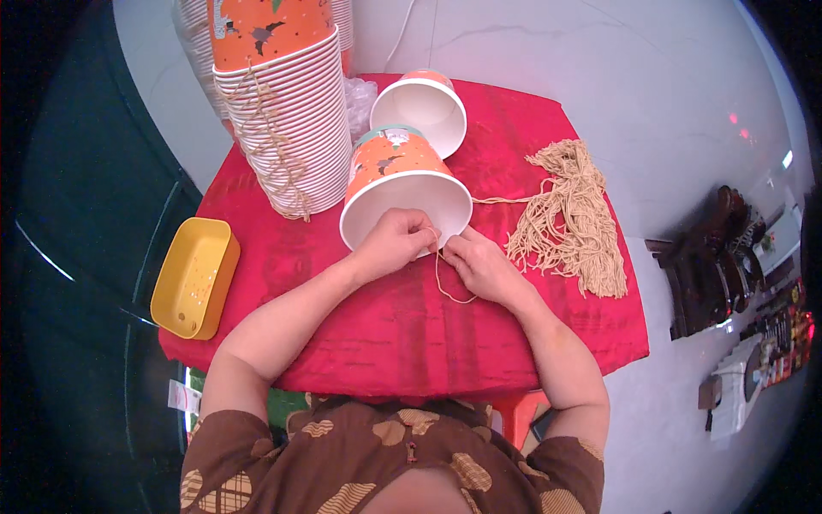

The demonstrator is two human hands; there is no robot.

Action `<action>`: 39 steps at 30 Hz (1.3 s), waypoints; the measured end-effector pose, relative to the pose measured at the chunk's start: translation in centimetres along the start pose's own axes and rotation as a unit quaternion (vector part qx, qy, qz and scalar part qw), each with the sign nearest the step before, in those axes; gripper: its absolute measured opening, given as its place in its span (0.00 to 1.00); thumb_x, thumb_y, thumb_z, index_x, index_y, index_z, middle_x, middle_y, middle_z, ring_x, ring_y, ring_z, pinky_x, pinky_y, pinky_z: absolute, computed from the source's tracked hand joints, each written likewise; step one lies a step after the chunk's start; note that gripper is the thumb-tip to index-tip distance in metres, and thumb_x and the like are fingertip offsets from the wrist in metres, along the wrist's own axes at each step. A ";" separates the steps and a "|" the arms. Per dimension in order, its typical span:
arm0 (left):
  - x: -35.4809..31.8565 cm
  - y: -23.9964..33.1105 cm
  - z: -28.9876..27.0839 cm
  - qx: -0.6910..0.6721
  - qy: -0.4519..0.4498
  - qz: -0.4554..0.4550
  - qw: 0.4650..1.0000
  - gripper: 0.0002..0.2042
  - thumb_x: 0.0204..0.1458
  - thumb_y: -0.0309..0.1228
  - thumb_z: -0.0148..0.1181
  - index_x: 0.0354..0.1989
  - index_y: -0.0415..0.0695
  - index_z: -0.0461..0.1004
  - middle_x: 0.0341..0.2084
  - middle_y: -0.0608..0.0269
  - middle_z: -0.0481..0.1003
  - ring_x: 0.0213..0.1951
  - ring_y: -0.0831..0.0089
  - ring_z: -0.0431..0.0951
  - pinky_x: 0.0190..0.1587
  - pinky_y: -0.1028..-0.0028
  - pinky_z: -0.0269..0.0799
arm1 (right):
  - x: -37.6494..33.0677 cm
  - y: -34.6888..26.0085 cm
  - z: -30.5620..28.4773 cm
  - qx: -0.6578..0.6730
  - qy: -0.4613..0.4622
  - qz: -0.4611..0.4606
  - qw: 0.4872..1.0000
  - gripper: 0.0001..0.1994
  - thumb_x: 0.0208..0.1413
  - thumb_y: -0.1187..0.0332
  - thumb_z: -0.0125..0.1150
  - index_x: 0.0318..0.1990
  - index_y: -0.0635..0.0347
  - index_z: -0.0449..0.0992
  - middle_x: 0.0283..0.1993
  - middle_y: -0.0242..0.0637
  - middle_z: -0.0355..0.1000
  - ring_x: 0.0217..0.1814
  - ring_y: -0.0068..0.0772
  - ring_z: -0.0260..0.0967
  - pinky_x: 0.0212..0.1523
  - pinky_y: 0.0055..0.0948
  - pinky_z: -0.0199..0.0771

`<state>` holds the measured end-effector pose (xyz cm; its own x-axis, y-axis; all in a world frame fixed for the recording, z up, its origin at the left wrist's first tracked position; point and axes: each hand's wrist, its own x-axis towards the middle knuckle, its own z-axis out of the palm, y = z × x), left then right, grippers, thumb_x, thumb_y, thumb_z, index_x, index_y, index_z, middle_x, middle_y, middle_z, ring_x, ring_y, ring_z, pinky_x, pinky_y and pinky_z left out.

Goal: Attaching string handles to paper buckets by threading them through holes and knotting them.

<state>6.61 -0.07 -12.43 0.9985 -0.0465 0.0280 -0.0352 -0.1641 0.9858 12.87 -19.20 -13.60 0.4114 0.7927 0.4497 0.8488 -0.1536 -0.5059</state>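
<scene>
An orange printed paper bucket (pixel 398 158) lies on its side, its white open mouth facing me. My left hand (pixel 396 242) reaches across the mouth, thumb and fingertips pinched together at the lower right rim. Close beside it, my right hand (pixel 481 264) is closed at the outside of the same rim. A thin tan cord (pixel 439 278) runs between the fingertips of both hands, and a loose length curves down below them. Exactly where the cord meets the rim is hidden by my fingers.
A tall stack of nested paper buckets (pixel 287 128), with tan cords hanging down its side, stands at the left. Another bucket (pixel 424 116) lies behind mine. On the right is a bundle of tan cords (pixel 574 223). A yellow plastic tub (pixel 195 278) holds small bits near the red-covered table's (pixel 342 343) left edge.
</scene>
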 end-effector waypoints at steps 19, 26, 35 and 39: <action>-0.3 -1.4 1.3 0.296 0.045 0.123 0.946 0.05 0.49 0.24 0.60 0.31 0.36 0.71 0.28 0.47 0.76 0.32 0.52 0.78 0.34 0.61 0.72 | -0.1 1.1 1.1 0.099 0.042 0.091 0.990 0.03 0.52 0.77 0.57 0.33 0.66 0.74 0.41 0.48 0.66 0.46 0.50 0.67 0.47 0.40 0.69; -0.5 -0.9 2.5 0.361 0.077 0.159 0.915 0.06 0.49 0.24 0.60 0.30 0.36 0.69 0.29 0.45 0.74 0.33 0.47 0.77 0.34 0.57 0.71 | -0.3 1.7 1.0 0.128 0.019 0.129 0.983 0.04 0.55 0.75 0.57 0.36 0.66 0.74 0.46 0.45 0.67 0.51 0.43 0.66 0.52 0.36 0.66; -0.6 -0.9 2.0 0.326 0.055 0.188 0.925 0.05 0.50 0.23 0.57 0.29 0.34 0.70 0.30 0.41 0.74 0.34 0.44 0.76 0.36 0.55 0.71 | -0.2 0.3 -0.4 0.155 0.211 0.252 0.932 0.05 0.55 0.73 0.55 0.32 0.66 0.75 0.26 0.39 0.76 0.22 0.25 0.71 0.24 0.29 0.69; -0.7 -1.3 1.7 0.322 0.062 0.197 0.924 0.04 0.50 0.23 0.56 0.30 0.34 0.71 0.30 0.41 0.74 0.35 0.44 0.76 0.37 0.55 0.71 | 0.3 -1.6 0.1 -0.002 0.250 0.147 0.957 0.03 0.53 0.76 0.58 0.35 0.65 0.72 0.26 0.43 0.75 0.22 0.33 0.73 0.24 0.31 0.70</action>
<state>5.89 -1.50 -13.97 0.8982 -0.1216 0.4224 -0.3754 -0.7121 0.5933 11.57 -18.63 -12.71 0.7392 0.3342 0.5846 0.6728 -0.3289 -0.6627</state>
